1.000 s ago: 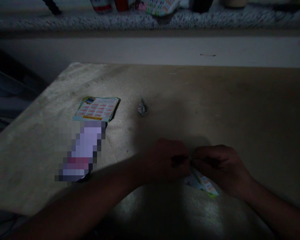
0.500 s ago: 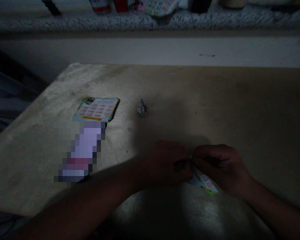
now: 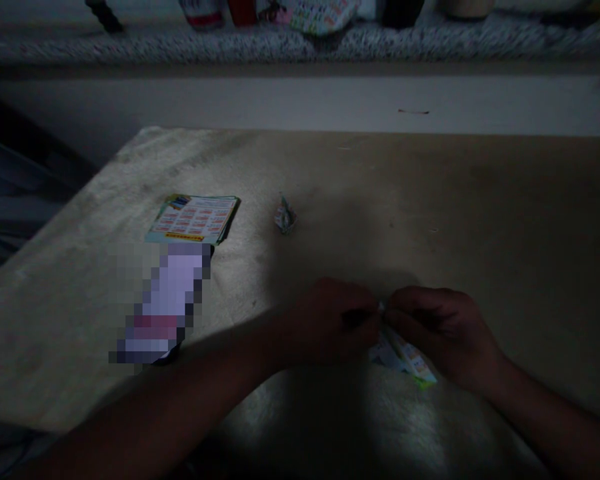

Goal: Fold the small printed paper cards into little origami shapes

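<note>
At the lower right of the table, my left hand (image 3: 337, 323) and my right hand (image 3: 437, 327) meet over a folded piece of printed paper (image 3: 405, 363). Both hands pinch its upper end between thumb and fingers, and only a pale tip shows between them. The lower part of the paper spreads out below my fingers, with small print and a green corner. Its upper folds are hidden by my hands. Farther back, a small folded paper shape (image 3: 285, 217) stands on the table.
A stack of printed calendar cards (image 3: 195, 219) lies on the table (image 3: 480, 200) at the left. Just in front of it is a blurred-out phone (image 3: 170, 300). Beyond the table runs a speckled stone ledge (image 3: 155, 48) with containers and a patterned bag (image 3: 325, 15).
My left fingers have drawn slightly up and left, so more of the folded paper shows beneath them. My right hand has hardly moved.
</note>
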Available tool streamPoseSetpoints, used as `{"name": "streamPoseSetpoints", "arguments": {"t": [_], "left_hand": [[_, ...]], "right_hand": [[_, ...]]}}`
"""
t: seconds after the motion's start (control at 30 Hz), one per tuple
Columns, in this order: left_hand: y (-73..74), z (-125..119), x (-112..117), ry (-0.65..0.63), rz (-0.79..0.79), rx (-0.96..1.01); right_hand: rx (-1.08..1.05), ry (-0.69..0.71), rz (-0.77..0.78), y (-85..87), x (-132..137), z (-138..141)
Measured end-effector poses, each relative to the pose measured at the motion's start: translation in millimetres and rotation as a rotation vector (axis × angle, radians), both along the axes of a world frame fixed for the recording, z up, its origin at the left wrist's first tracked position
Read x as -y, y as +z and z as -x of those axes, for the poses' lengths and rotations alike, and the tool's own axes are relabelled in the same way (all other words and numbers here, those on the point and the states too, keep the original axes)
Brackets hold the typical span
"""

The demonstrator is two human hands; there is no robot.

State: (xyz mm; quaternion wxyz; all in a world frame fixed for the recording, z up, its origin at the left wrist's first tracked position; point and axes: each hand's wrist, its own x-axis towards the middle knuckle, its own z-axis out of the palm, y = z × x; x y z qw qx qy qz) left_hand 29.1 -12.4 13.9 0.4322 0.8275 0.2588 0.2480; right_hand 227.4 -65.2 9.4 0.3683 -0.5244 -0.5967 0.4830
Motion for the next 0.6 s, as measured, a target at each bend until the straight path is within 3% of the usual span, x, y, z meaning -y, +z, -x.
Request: {"name": "streamPoseSetpoints", "arguments": {"t": [0.17, 0.33, 0.47, 0.6], "left_hand": [[-1.7, 2, -5, 0.189, 0.298, 0.104], [-9.0, 4, -9, 0.326, 0.448, 0.221], [-11.3, 3, -9, 0.332, 0.575, 0.303], [-8.4, 1, -6, 0.235, 0.765, 0.308]], "right_hand": [[-0.168, -0.020, 0.079, 7.1, -5, -1], [-0.152, -0.038, 0.070, 13.7, -9, -9], [-0.121, -0.075, 0.029, 13.2, -9, -9], [-0.039, -0.173, -0.087, 11.4, -7, -5]]}}
